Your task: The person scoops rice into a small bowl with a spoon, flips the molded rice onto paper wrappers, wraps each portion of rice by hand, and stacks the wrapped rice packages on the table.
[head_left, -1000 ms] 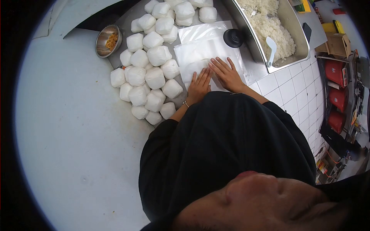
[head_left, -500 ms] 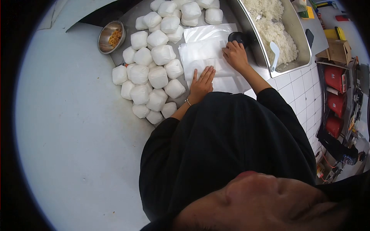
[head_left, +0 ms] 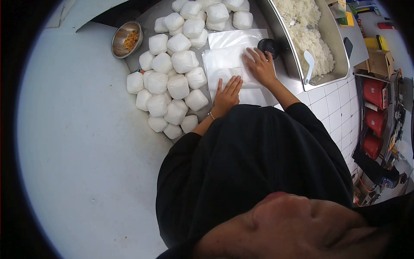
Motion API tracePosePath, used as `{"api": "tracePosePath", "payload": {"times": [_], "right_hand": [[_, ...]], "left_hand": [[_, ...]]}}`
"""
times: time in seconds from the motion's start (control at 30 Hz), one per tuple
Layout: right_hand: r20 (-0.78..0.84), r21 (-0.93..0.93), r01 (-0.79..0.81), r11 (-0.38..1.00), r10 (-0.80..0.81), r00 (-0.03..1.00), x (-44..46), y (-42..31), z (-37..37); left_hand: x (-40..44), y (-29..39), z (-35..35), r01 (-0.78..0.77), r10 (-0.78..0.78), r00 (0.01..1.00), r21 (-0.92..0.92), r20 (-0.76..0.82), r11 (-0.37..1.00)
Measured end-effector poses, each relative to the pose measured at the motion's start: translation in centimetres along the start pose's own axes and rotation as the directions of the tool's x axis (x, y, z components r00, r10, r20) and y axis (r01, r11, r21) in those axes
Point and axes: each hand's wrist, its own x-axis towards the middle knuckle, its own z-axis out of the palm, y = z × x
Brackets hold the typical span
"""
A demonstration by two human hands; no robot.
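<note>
White wrapping paper sheets (head_left: 222,58) lie in a stack in front of me. My left hand (head_left: 227,96) rests flat on the stack's lower part, fingers stretched out. Further up, my right hand (head_left: 260,68) is over the right side of the paper, its fingers apart and slightly blurred; whether it touches the paper I cannot tell. Just above its fingertips sits a black round object (head_left: 268,45), apparently lidlike. Many white paper-wrapped parcels (head_left: 178,86) crowd together to the left of my left hand, some piled on others.
At the right stands a deep metal tray (head_left: 297,71) of cooked white rice (head_left: 308,41), with a pale blue rice paddle (head_left: 308,64) inside. A steel bowl (head_left: 115,46) of orange-brown filling stands at upper left. Red containers (head_left: 374,116) line a shelf; a person (head_left: 379,170) is far right.
My right hand has come away from the black round object and shifted slightly left and down over the paper. The left hand stays flat in place.
</note>
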Motion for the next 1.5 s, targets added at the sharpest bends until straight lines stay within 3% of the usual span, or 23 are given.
{"api": "tracePosePath", "payload": {"times": [0.13,0.23,0.33,0.43,0.53,0.6,0.63,0.67,0.73,0.83,0.87,0.97,1.07,1.17,1.3,1.33,1.4,1.43,1.5], "right_hand": [[-0.011,-0.158,-0.09,0.983,0.09,0.996,0.2,-0.5,-0.4],[-0.064,-0.147,-0.026,0.989,0.017,0.998,-0.1,-0.5,0.4],[0.027,-0.22,0.093,0.971,-0.089,0.996,-0.2,-0.4,0.0],[-0.045,0.057,0.069,0.996,-0.067,0.997,1.0,-0.4,-0.7],[-0.004,0.258,0.03,0.966,-0.03,1.0,3.0,0.1,-1.7],[0.304,0.374,-0.206,0.904,0.091,0.948,4.8,0.7,-3.0],[0.374,0.379,-0.286,0.88,0.137,0.917,5.4,0.7,-3.4],[0.442,0.374,-0.365,0.853,0.182,0.878,6.1,0.8,-3.8],[0.415,0.325,-0.433,0.841,0.284,0.864,7.1,0.7,-3.9],[0.508,0.464,-0.229,0.856,-0.045,0.86,8.5,2.9,-3.3],[0.431,0.484,-0.105,0.869,-0.132,0.893,8.6,3.3,-3.1],[0.558,0.536,-0.095,0.839,-0.268,0.785,10.0,3.1,-4.4],[0.66,0.508,-0.235,0.829,-0.198,0.725,10.2,0.9,-7.0],[0.532,0.509,-0.061,0.859,-0.258,0.806,8.6,1.3,-4.3],[0.621,0.292,-0.135,0.947,-0.081,0.779,6.8,-1.5,-7.1],[0.689,0.153,-0.095,0.984,-0.037,0.724,6.4,-2.2,-7.4],[0.369,0.241,0.201,0.95,-0.281,0.886,3.4,-1.4,-5.1],[0.184,0.24,0.349,0.906,-0.395,0.9,1.9,-1.0,-4.1],[0.192,0.211,0.325,0.922,-0.365,0.911,0.1,-1.7,-4.1]], "left_hand": [[0.0,0.2,-0.3,0.017,-0.016,1.0,-0.019,0.02,1.0],[0.0,0.1,0.0,0.009,-0.009,1.0,-0.008,0.007,1.0],[0.0,0.2,-0.1,0.011,-0.011,1.0,-0.001,0.011,1.0],[0.0,0.4,-0.2,0.017,-0.017,1.0,-0.014,0.003,1.0],[-0.1,0.3,-0.1,0.016,-0.016,1.0,-0.025,0.003,1.0],[-0.1,0.3,0.0,0.014,-0.014,1.0,-0.022,0.009,1.0],[-0.1,0.3,-0.1,0.013,-0.012,1.0,-0.021,0.013,1.0],[-0.1,0.3,-0.1,0.012,-0.011,1.0,-0.039,0.03,0.999],[-0.1,0.3,-0.6,0.014,-0.01,0.998,-0.075,0.063,0.997],[0.1,0.4,-0.9,0.037,-0.026,0.998,-0.166,0.065,0.985],[0.3,0.4,-1.0,0.043,-0.032,0.997,-0.165,0.064,0.985],[0.9,0.3,-1.2,0.052,-0.042,0.996,-0.133,0.078,0.99],[1.2,0.1,-1.2,0.019,-0.013,0.994,-0.051,0.106,0.999],[0.5,-0.1,-0.4,0.007,-0.007,0.997,0.001,0.076,1.0],[-0.1,-0.3,0.3,0.013,-0.014,1.0,0.023,0.025,1.0],[0.0,-0.3,0.2,0.012,-0.012,1.0,0.037,0.009,0.999],[-0.1,-0.1,0.2,0.019,-0.019,1.0,0.054,-0.003,0.998],[-0.1,-0.1,0.3,0.02,-0.019,1.0,0.062,-0.009,0.998],[-0.1,0.1,0.4,0.024,-0.023,1.0,0.063,-0.013,0.998]]}}
